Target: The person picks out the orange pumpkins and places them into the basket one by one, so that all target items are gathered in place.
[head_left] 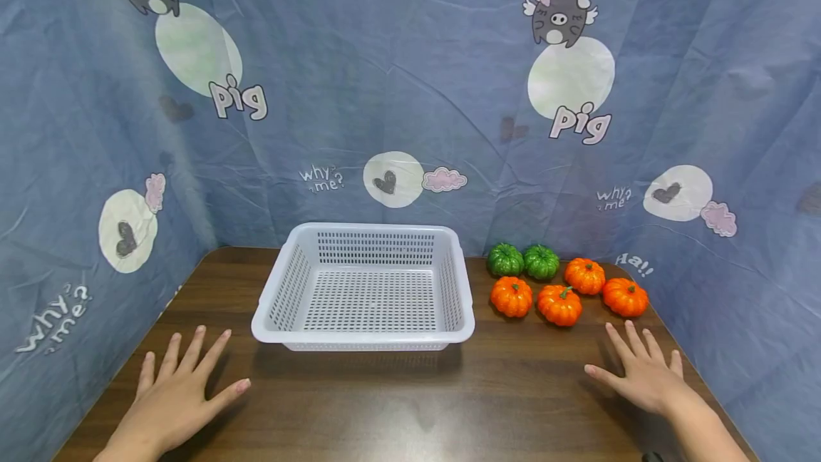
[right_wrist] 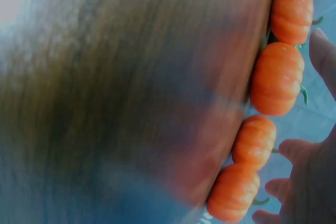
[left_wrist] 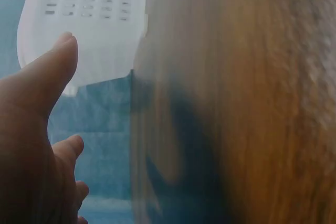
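Observation:
My left hand (head_left: 168,399) is spread with straight fingers over the table's left side, holding nothing. Nearest to it is a white perforated plastic basket (head_left: 363,338), whose inside shows bare. On the right, my right hand (head_left: 648,375) is likewise spread and holds nothing. Just beyond its fingertips lie several small orange pumpkins, among them one with a green stem (head_left: 559,305) and one at the far right (head_left: 625,297). Two green pumpkins (head_left: 505,260) sit behind them by the back edge. In the right wrist view, orange pumpkins (right_wrist: 277,79) line up beside the fingers, apart from them.
The dark brown wooden table (head_left: 359,405) is bordered at the back and both sides by a blue cloth curtain (head_left: 398,91) with pig prints. A small dark object (head_left: 652,456) shows at the bottom edge near my right forearm.

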A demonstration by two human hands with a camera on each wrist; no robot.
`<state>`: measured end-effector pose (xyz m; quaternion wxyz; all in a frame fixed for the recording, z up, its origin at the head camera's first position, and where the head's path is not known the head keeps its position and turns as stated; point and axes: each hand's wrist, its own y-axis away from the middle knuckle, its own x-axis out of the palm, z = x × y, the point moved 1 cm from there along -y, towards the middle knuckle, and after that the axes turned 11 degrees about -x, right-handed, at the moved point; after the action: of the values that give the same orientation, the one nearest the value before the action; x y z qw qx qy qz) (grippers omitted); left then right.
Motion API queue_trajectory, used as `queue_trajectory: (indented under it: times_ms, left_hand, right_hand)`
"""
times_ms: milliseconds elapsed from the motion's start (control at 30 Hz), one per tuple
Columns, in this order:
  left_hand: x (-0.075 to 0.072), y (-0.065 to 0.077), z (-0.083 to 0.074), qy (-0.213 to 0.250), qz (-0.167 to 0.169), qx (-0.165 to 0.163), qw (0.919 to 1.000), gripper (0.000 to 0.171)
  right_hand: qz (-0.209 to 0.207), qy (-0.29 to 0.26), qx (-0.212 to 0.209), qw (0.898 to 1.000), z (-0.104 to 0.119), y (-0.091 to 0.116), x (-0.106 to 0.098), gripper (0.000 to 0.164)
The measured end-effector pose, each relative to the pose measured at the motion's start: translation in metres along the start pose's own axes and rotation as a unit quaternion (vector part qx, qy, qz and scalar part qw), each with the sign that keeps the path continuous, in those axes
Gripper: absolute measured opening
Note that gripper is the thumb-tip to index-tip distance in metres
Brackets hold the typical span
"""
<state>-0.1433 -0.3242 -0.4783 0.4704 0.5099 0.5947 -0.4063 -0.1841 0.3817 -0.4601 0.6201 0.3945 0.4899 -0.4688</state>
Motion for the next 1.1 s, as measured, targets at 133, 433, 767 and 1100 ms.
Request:
queue_trajectory:
  times_ms: [133, 433, 767, 1100]
  left_hand:
    - [-0.002, 0.001, -0.003, -0.004, -0.006, 0.006, 1.0, 0.096]
    - [-0.011, -0.002, -0.008, -0.008, -0.016, 0.013, 0.9997, 0.098]
    - [-0.015, -0.001, -0.018, 0.004, -0.025, 0.024, 0.9994, 0.095]
    - [-0.02, -0.005, -0.028, 0.009, -0.023, 0.029, 0.9993, 0.093]
  right_hand:
    - [0.001, -0.005, 0.0, 1.0, 0.003, -0.001, -0.001, 0.096]
    - [-0.003, -0.014, -0.005, 1.0, 0.009, -0.009, 0.0, 0.097]
    - [-0.013, -0.017, -0.012, 1.0, 0.014, -0.017, -0.004, 0.096]
    - [-0.019, -0.016, -0.02, 1.0, 0.019, -0.026, -0.004, 0.097]
